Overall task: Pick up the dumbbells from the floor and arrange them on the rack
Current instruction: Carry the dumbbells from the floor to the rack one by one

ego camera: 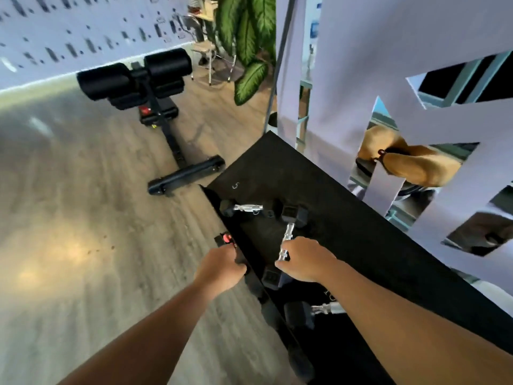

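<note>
A black dumbbell rack (361, 240) runs from the middle of the view to the lower right, below me. My right hand (305, 262) is shut on the chrome handle of a black hex dumbbell (288, 230) that lies at a slant on the rack's tray. My left hand (222, 266) is shut on a dark object with a red spot (226, 239) at the rack's front rail; what that object is I cannot tell. A second dumbbell (247, 209) lies on the tray further away. A third dumbbell (308, 311) sits on the rack below my right forearm.
A black exercise bench (155, 107) stands on the wooden floor (83, 218) to the far left of the rack. A large green plant (249, 43) is behind it. Mirror panels (402, 162) on the white wall beyond the rack reflect my arm.
</note>
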`<action>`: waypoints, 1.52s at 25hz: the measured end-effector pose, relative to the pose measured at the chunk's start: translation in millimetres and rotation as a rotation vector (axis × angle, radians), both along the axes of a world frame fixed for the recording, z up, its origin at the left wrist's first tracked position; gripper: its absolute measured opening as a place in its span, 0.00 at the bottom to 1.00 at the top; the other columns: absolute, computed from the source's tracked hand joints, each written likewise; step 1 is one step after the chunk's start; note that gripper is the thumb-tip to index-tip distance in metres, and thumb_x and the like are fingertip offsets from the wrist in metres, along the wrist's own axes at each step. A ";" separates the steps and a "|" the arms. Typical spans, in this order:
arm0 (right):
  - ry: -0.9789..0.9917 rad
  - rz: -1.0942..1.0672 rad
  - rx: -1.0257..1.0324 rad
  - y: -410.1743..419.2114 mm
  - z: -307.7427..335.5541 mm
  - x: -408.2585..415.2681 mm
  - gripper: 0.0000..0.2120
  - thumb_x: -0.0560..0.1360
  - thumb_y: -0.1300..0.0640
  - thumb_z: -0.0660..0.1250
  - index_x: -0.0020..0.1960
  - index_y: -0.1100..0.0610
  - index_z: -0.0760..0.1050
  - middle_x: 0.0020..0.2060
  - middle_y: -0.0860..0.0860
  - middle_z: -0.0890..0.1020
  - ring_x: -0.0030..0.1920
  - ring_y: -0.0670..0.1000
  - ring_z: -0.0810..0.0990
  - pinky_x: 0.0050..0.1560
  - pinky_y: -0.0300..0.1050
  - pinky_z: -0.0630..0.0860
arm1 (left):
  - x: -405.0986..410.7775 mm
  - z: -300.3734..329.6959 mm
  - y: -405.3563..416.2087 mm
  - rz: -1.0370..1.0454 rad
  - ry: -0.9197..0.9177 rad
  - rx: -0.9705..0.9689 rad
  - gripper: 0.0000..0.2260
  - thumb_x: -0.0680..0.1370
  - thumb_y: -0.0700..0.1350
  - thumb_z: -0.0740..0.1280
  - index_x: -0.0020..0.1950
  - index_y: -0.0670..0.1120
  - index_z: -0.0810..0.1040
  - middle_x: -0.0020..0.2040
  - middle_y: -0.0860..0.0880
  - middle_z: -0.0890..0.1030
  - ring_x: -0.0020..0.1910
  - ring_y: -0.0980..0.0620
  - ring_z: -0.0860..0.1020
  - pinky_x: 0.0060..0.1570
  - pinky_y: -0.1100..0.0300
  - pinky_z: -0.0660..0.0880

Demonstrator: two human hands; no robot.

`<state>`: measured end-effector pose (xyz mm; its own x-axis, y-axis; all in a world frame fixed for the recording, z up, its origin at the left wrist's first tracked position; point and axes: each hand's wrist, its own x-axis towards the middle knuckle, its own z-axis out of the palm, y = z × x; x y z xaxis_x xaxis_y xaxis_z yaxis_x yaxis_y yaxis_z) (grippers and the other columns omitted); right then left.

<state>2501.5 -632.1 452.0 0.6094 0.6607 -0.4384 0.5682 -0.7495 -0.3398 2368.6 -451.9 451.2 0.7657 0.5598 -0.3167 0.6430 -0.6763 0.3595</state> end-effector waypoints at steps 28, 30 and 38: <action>0.016 1.379 0.083 505.9 78.7 -778.3 0.32 0.81 0.36 0.58 0.77 0.55 0.68 0.74 0.55 0.74 0.68 0.56 0.76 0.59 0.48 0.73 | -885.2 70.8 235.9 1.307 0.008 0.043 0.11 0.74 0.47 0.68 0.42 0.39 0.79 0.42 0.42 0.83 0.42 0.44 0.81 0.41 0.53 0.77; 0.024 1.463 0.108 549.8 78.8 -829.7 0.34 0.80 0.35 0.58 0.78 0.56 0.67 0.75 0.54 0.73 0.69 0.56 0.76 0.64 0.51 0.74 | -933.7 65.5 259.1 1.377 0.042 0.053 0.10 0.72 0.46 0.68 0.36 0.41 0.75 0.36 0.44 0.79 0.36 0.45 0.77 0.35 0.54 0.72; 0.017 1.786 0.127 716.7 94.3 -1040.0 0.34 0.80 0.36 0.62 0.79 0.53 0.67 0.76 0.56 0.71 0.73 0.57 0.72 0.68 0.53 0.72 | -1116.0 81.9 333.9 1.693 0.123 0.045 0.13 0.71 0.51 0.64 0.30 0.45 0.68 0.32 0.48 0.75 0.34 0.46 0.76 0.35 0.55 0.72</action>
<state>1461.6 84.6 546.4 -0.8135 0.4748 -0.3358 0.5761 0.7367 -0.3542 1252.6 -118.0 533.2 -0.6812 0.6738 -0.2862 0.6229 0.7389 0.2570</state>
